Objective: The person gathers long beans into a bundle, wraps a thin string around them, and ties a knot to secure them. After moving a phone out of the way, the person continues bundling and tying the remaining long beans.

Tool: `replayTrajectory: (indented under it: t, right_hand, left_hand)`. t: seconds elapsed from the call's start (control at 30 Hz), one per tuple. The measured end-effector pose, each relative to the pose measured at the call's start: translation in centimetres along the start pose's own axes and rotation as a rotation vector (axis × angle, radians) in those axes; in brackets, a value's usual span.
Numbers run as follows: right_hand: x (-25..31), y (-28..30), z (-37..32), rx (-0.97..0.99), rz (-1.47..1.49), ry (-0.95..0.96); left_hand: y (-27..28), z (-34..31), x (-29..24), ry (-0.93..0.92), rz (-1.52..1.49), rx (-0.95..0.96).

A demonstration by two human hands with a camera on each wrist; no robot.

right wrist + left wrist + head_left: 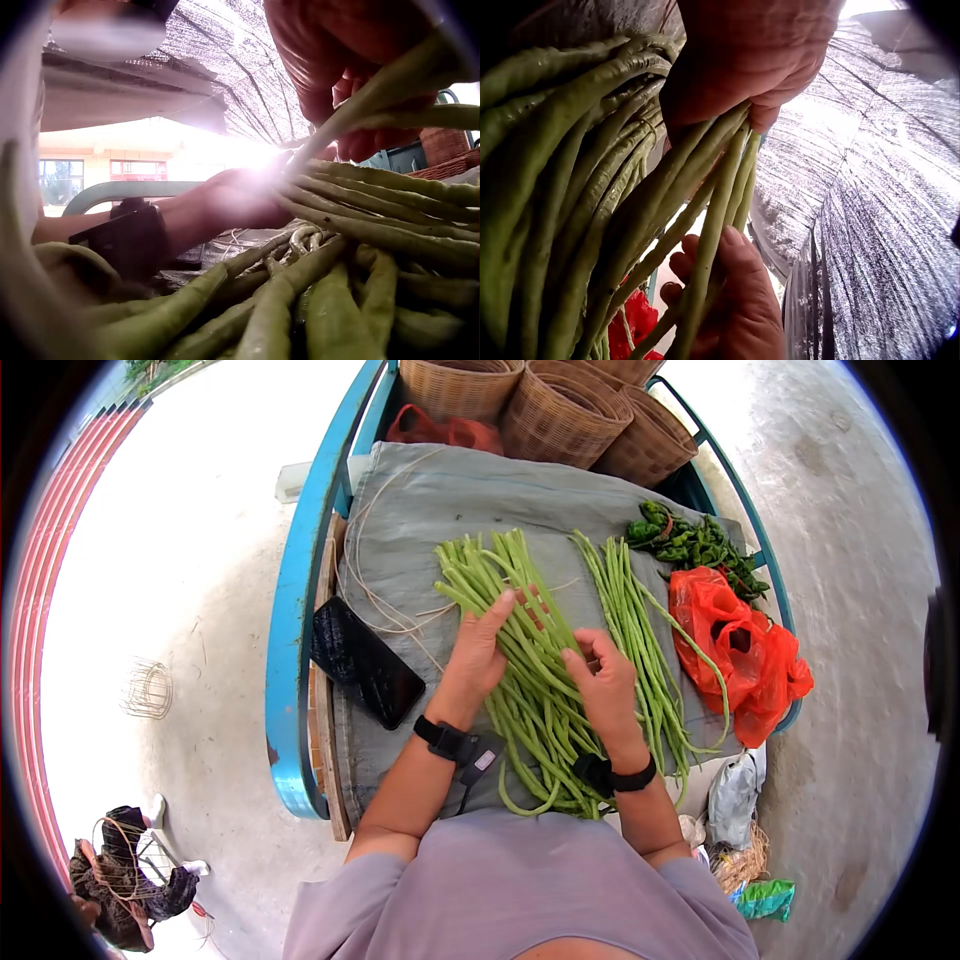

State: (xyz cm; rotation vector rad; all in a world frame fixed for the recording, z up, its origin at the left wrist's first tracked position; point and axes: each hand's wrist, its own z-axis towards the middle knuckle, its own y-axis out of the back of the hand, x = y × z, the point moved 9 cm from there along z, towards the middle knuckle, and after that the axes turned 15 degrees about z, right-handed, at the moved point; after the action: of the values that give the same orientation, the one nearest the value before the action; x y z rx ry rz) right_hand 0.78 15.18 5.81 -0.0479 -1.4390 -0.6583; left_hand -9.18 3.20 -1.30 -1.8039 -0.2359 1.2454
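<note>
A thick bunch of long green beans lies across the grey cloth in front of me. My left hand grips its upper part, thumb on top and fingers showing at the far side. Several strands pass under that hand in the left wrist view. My right hand is at the bunch's right side, thumb and curled fingers around a strand or two, as the left wrist view also shows. A second, looser group of long beans lies just right of this hand.
A black phone lies left of the beans. Red plastic bags and green peppers sit at the right. Wicker baskets stand at the back. A blue metal rail edges the cart, and a thin pale cord curls on the cloth.
</note>
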Motion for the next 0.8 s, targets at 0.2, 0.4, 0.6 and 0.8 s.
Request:
replayTrajectory:
  t: [0.2,0.4,0.6,0.8]
  right_hand:
    - [1.6,-1.1,0.0,0.076,-0.146,0.135]
    - [2.2,-1.3,-0.2,0.111,-0.184,0.201]
    - [2.7,-1.8,-0.1,0.146,-0.256,0.264]
    - [3.4,-3.0,-0.4,0.210,-0.338,0.329]
  left_hand:
    - [-0.6,-0.1,-0.2,-0.009,0.020,0.042]
    - [-0.6,-0.2,-0.2,-0.022,0.015,0.047]
    - [-0.3,-0.4,0.0,-0.005,0.008,-0.013]
    - [0.4,0.0,0.4,-0.053,0.065,-0.043]
